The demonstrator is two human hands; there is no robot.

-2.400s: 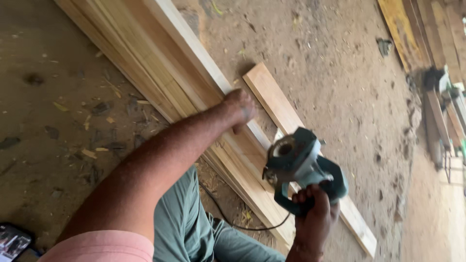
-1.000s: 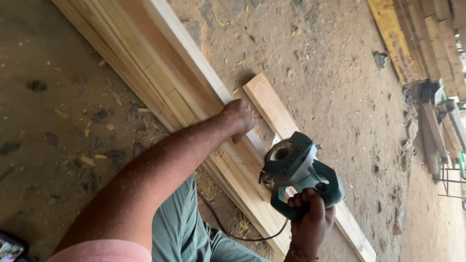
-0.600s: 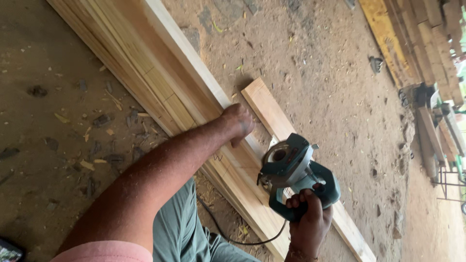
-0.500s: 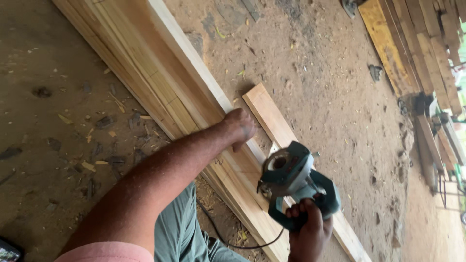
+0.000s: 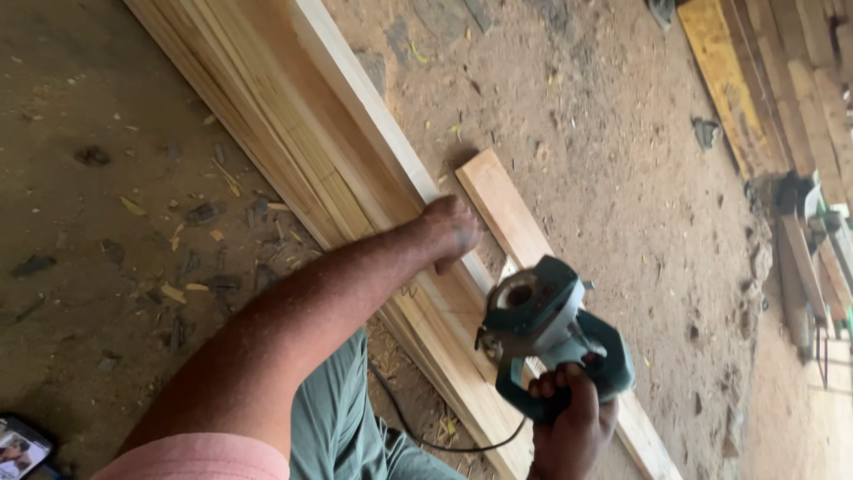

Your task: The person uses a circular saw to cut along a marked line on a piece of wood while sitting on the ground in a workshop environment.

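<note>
My left hand (image 5: 451, 229) presses down on a stack of long pale wooden planks (image 5: 293, 133) lying on the dirt floor, its fingers over the edge next to a shorter plank (image 5: 502, 209). My right hand (image 5: 573, 422) grips the handle of a teal handheld circular saw (image 5: 542, 324), which sits on the shorter plank just right of the stack. A black power cord (image 5: 426, 431) trails from the saw toward my green trouser leg (image 5: 333, 418).
Dirt floor strewn with wood chips (image 5: 178, 258) lies left of the stack. More timber and a yellow board (image 5: 724, 80) are piled at the far right, with a machine (image 5: 809, 204) among them. A phone (image 5: 19, 444) lies at the bottom left.
The saw and my right hand have drifted slightly down along the shorter plank. My left hand stays pressed on the stack.
</note>
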